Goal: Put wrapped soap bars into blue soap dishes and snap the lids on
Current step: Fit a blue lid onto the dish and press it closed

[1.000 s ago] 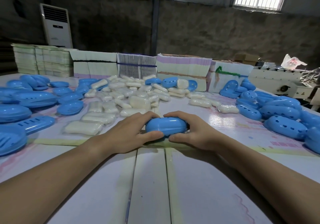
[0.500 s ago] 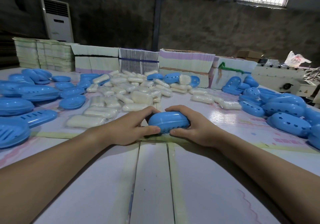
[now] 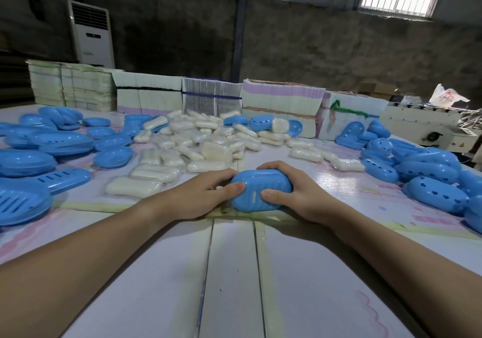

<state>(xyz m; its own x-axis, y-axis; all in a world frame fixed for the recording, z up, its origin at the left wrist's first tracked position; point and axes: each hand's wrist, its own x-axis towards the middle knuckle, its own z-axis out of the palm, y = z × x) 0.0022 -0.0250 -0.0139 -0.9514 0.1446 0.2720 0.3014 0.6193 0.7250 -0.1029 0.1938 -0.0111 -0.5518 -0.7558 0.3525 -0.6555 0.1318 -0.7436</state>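
Between the hands: blue soap dish [image 3: 260,190], closed, tilted on tabletop [image 3: 232,272].
Hands: left hand [image 3: 200,196] and right hand [image 3: 294,194] both curled round dish ends, thumbs pressing its near face.
Done: lid looks seated; snap unconfirmed.
Left: many wrapped soap bars [image 3: 198,142] beyond hands; open dishes [image 3: 39,155] far left, perforated blue pcs [image 3: 427,170] far right.
Writing: none legible; pink print right of hands too blurred.

Between both hands, the soap dish [image 3: 260,190] looks glossy, smooth plastic; beyond them, soap bars [image 3: 208,152] wear seemingly clear, shiny film.
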